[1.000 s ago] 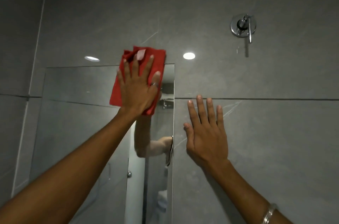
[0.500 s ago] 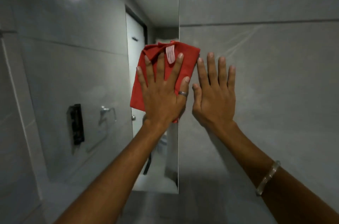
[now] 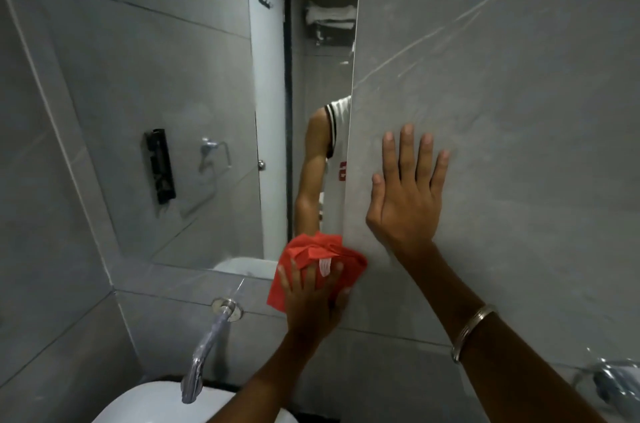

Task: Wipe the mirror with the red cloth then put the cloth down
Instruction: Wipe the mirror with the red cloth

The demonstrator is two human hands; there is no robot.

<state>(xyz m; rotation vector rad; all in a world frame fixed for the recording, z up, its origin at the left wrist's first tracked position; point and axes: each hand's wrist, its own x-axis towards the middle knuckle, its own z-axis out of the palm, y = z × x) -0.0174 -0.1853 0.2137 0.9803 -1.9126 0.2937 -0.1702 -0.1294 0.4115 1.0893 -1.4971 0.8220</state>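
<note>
The mirror (image 3: pixel 194 83) fills the upper left of the head view, set in grey tile, its right edge running down the middle. My left hand (image 3: pixel 313 301) presses the crumpled red cloth (image 3: pixel 320 254) flat against the wall at the mirror's bottom right corner; a white label shows on the cloth. My right hand (image 3: pixel 407 190) lies flat with fingers spread on the grey tile just right of the mirror's edge, a metal bangle (image 3: pixel 472 331) on its wrist. The mirror reflects a person's arm and white top.
A chrome wall spout (image 3: pixel 207 346) juts out below the mirror over a white basin (image 3: pixel 152 405) at the bottom left. A chrome fitting (image 3: pixel 613 377) sits at the bottom right. Grey tiled wall (image 3: pixel 519 76) spans the right side.
My left hand has swept the red cloth down the mirror's right edge from the top to the bottom corner. My view has tilted down, revealing the spout and basin. My right hand stays on the tile.
</note>
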